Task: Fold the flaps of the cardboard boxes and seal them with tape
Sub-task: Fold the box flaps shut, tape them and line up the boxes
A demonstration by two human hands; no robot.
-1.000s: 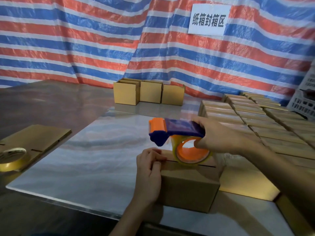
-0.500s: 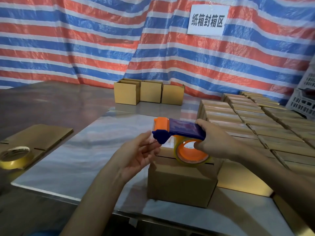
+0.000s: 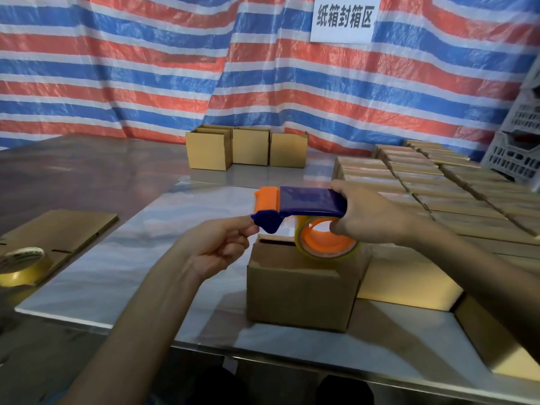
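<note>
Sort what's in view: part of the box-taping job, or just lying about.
In the job: tape dispenser, right hand gripping it, left hand at its nose, cardboard box under it.
Lying about: spare tape roll, flat cardboard sheet, three boxes at the back, white crate.

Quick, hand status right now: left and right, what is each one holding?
Left hand: curled, at the nose of the tape dispenser; whether it pinches any tape cannot be told.
Right hand: closed, holding the tape dispenser by its handle.

Red, white and blue striped tarpaulin [image 3: 146,83] covers the rear. White sign [image 3: 343,20], upper right. Glossy marbled table [image 3: 102,273] spans the lower frame. White crates [image 3: 518,159], right edge.
</note>
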